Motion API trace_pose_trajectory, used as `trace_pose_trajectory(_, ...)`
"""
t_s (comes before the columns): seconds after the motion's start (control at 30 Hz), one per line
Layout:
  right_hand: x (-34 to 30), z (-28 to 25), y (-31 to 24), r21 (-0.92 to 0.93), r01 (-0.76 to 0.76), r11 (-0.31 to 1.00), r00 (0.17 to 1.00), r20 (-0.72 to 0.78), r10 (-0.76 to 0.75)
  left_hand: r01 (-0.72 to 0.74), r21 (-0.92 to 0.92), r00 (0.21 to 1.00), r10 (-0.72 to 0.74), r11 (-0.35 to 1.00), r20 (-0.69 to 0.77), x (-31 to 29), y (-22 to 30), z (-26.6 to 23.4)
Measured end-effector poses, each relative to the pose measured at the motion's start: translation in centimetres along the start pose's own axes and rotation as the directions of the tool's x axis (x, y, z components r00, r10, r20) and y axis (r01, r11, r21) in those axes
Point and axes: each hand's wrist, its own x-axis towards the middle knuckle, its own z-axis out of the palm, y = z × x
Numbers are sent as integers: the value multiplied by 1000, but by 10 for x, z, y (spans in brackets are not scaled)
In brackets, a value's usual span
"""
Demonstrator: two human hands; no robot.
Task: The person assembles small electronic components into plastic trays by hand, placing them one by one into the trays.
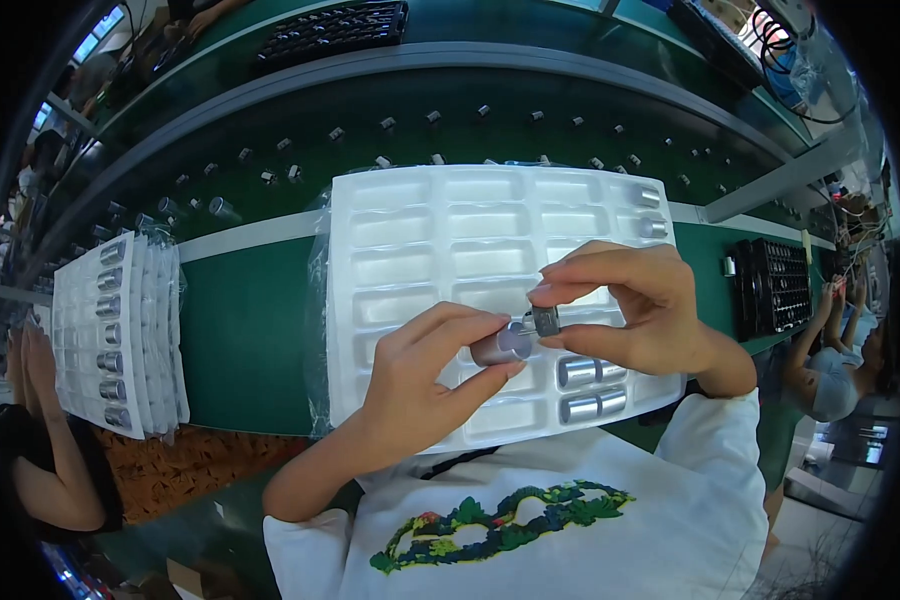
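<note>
Over a white plastic compartment tray [390,265], my two hands are brought close together. Between the fingertips of my left hand [415,380] is a silver metal cylinder [500,346], tilted, with its end turned to the right. My right hand [655,305] pinches a small dark grey metal block [546,320] between thumb and fingers. A thin pin shows between block and cylinder; whether they touch, I cannot tell. Several silver cylinders [592,405] lie in the right-hand compartments of the tray, at its near and far corners. My hands hide its middle.
To the left stands a stack of white trays [140,340] holding silver cylinders. Beyond my tray runs a green belt [360,150] with scattered small metal parts. Black trays [775,285] sit at right; another black tray [335,32] lies on the upper shelf. Co-workers' hands [40,370] show at both sides.
</note>
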Motion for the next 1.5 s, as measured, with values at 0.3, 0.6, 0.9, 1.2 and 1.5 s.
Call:
trace_pose_trajectory(0.3, 11, 8, 3, -232, 33, 972, 985, 172, 8, -42, -2, 998, 42, 999, -53, -5, -9, -4)
trace_pose_trajectory(0.6, 15, 34, 24, 119, 3, 993, 996, 89, -14, -98, -81, 988, 87, 992, -126, -12, -19, -8)
trace_pose_trajectory(0.9, 42, 57, 20, 677, -590, 440, 807, 499, 315, -345, 168, 895, 378, 923, -238, -4, -3, -42)
trace_pose_trajectory(1.2, 223, 77, 73, -259, -351, 900, 901, 167, 400, 184, 153, 848, -78, 971, -524, 13, -117, -130)
trace_pose_trajectory(1.5, 391, 187, 215, -768, 56, 638, 886, 333, 324, 374, 407, 758, -22, 834, -652, 48, -243, -188)
